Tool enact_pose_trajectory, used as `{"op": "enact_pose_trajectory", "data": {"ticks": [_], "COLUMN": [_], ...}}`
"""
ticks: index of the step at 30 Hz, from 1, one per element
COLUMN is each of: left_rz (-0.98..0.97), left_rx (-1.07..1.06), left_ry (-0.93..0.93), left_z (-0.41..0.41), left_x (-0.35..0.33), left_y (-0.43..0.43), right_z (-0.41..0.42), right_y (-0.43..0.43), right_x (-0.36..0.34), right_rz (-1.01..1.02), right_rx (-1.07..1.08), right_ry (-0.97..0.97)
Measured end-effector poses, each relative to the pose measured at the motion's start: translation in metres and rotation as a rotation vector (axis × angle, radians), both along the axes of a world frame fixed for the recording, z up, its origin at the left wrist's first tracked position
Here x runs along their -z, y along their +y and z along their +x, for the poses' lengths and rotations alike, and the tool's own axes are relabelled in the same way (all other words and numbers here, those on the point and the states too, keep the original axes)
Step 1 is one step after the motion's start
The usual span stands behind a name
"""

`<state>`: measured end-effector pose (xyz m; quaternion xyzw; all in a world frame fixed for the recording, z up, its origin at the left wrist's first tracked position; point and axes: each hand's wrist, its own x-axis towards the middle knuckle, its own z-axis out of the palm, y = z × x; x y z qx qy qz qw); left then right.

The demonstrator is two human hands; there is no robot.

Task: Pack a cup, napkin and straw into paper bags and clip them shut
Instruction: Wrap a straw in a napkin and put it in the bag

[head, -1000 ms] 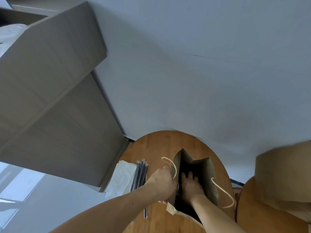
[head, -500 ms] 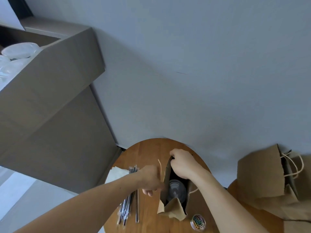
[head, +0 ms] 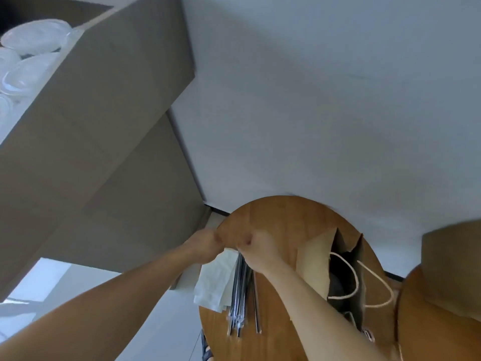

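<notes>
a head-worn view looked down over two bare forearms. at far left, a cardboard box (head: 112,105) held clear plastic lids (head: 31,40). below it, the left hand (head: 205,242) sat at the far end of a stack of white napkins (head: 216,280), its fingers curled and seeming to pinch the top edge of the paper. just beside it, the right hand (head: 256,246) was also curled tight, at the corner where the napkins met a bundle of wrapped straws (head: 240,295); motion blur made it impossible to tell which of the two it held. napkins and straws lay side by side, touching, on a round wooden table (head: 281,217). to the right of the right forearm, an open paper bag (head: 315,261) stood upright, its cord handles drooping over a dark mouth. a dim rounded shape inside was probably the cup, so that step looked done. the napkin and straw were not yet in the bag, and its top was unfolded and unclipped. near the bag's base lay something small, possibly clips, too blurred to confirm. at far right, another brown bag (head: 453,256) stood on a second table (head: 429,329).
</notes>
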<state>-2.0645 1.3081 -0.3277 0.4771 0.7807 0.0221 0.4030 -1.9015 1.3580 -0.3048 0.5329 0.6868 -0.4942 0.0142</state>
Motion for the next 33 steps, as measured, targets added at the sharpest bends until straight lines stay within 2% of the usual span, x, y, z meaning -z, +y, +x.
{"op": "enact_pose_trajectory", "data": {"ticks": [2, 7, 12, 21, 33], "left_rz": [-0.037, -0.106, -0.119, -0.152, -0.176], "left_rx": [-0.082, -0.296, -0.344, -0.350, -0.336], "left_ry": [-0.028, -0.084, -0.129, -0.184, -0.161], "left_z": [-0.013, -0.032, -0.044, -0.050, -0.049], "left_x": [0.026, 0.070, 0.101, 0.120, 0.115], "left_y": [-0.009, -0.017, -0.025, -0.039, -0.043], "right_z": [-0.014, -0.036, -0.049, -0.052, -0.049], "right_y": [-0.014, -0.047, -0.066, -0.071, -0.072], "right_x": [0.043, 0.129, 0.175, 0.185, 0.189], "right_rz": [-0.129, -0.287, -0.264, -0.161, -0.090], "right_rx": [0.077, 0.193, 0.143, 0.102, 0.090], "right_ry": [-0.044, -0.237, -0.382, -0.509, -0.507]}}
